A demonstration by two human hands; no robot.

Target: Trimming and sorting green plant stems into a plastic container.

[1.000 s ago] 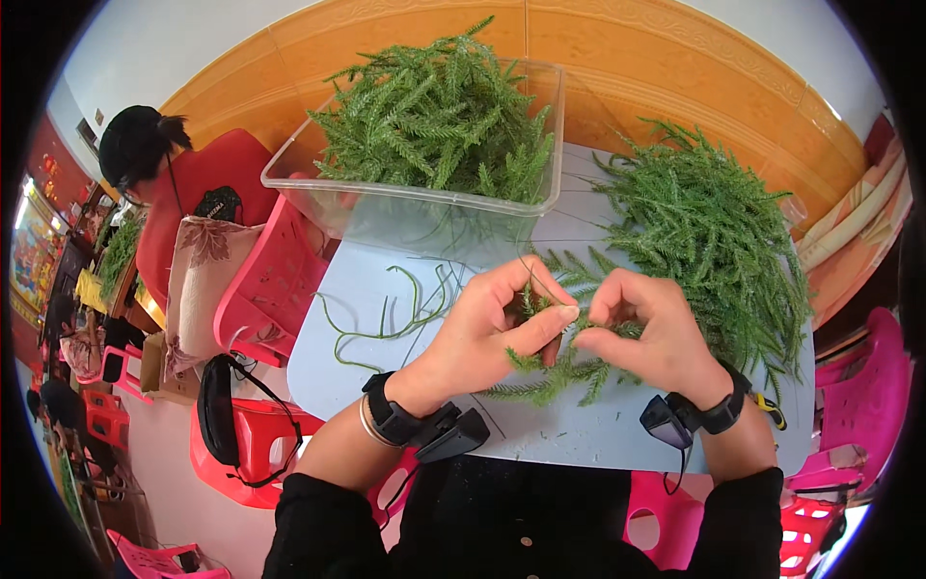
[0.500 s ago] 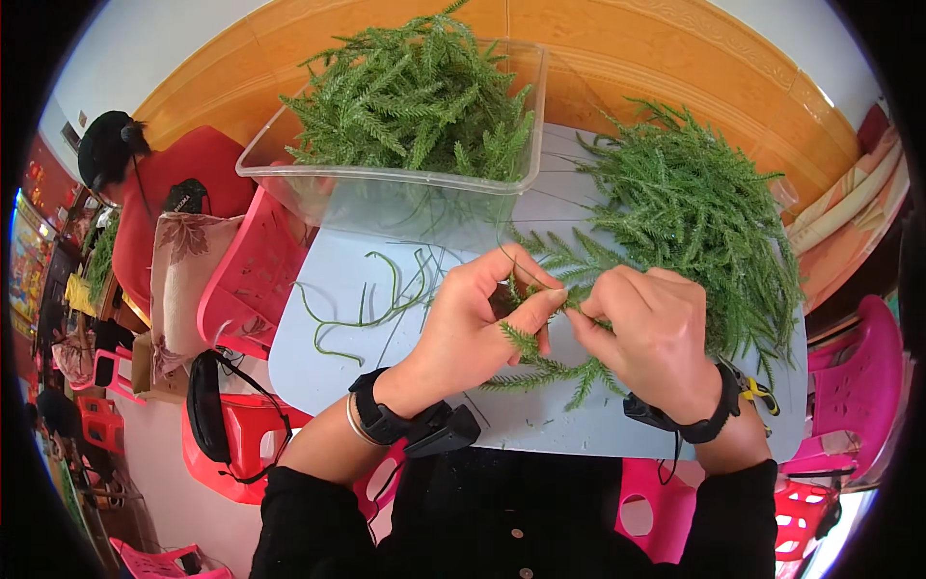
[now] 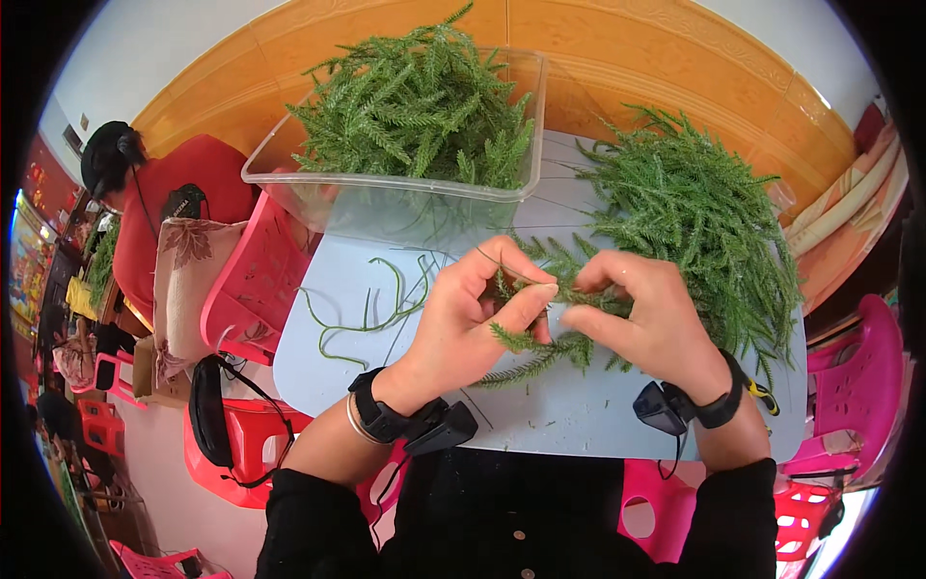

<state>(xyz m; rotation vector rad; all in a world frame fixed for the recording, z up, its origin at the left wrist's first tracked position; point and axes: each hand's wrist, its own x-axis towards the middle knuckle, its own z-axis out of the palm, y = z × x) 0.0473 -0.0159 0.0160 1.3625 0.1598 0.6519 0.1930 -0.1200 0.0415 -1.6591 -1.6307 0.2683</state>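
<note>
My left hand [image 3: 492, 299] is pinched shut on a green artificial fir sprig [image 3: 526, 340], thumb and fingertips pressed together near the middle of the table. A thin stem stands up from this pinch. Close beside it, my right hand [image 3: 641, 304] has its thumb and index finger apart, with greenery between and behind them; its other fingers are partly hidden. More needled greenery [image 3: 540, 365] hangs below both hands, over the tabletop. Which stems belong to the held piece is hard to make out.
A clear plastic bin [image 3: 386, 193] heaped with fir sprigs [image 3: 415, 106] stands at the back. Another pile [image 3: 685, 222] covers the table's right side. Bare green stems [image 3: 357, 330] lie left on the pale table [image 3: 318, 381]. Yellow-handled pliers [image 3: 764, 396] are at right; a person in red [image 3: 193, 183] sits left.
The right thumb and index finger have come apart from their pinch, and that hand has turned slightly. The left hand keeps its pinch on the sprig.
</note>
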